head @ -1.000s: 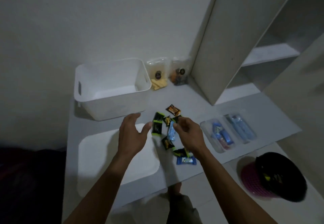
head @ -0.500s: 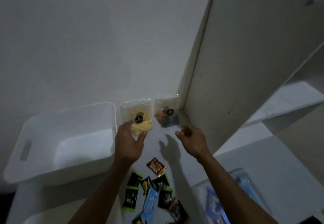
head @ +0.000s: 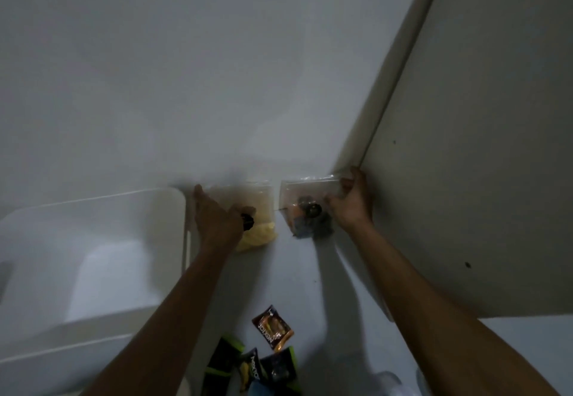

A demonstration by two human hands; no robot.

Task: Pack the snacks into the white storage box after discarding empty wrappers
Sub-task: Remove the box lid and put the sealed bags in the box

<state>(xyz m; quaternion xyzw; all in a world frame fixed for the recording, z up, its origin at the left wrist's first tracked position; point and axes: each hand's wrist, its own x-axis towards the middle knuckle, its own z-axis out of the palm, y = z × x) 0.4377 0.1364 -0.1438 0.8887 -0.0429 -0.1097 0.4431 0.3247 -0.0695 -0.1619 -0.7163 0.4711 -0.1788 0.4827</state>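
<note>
Snack bags stand by the wall: left hand (head: 217, 222) fingers curl round the yellow bag (head: 257, 209), right hand (head: 352, 200) pinches the darker bag (head: 305, 200). Next, likely lifting both into the white storage box (head: 93, 209).

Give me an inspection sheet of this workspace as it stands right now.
Surface: pale grey table top, dimly lit.
Job's things: white storage box at left, open, nothing seen inside; clear bag with yellow snacks and clear bag with dark and orange snacks standing against the back wall; small snack packets in a loose pile at the near edge.
Clutter: nothing seen.
Hands: left hand on the yellow-snack bag; right hand on the other bag's right edge. How firmly either grips cannot be told.
Cables: nothing seen.
Surroundings: plain wall behind; tall beige panel at right.
</note>
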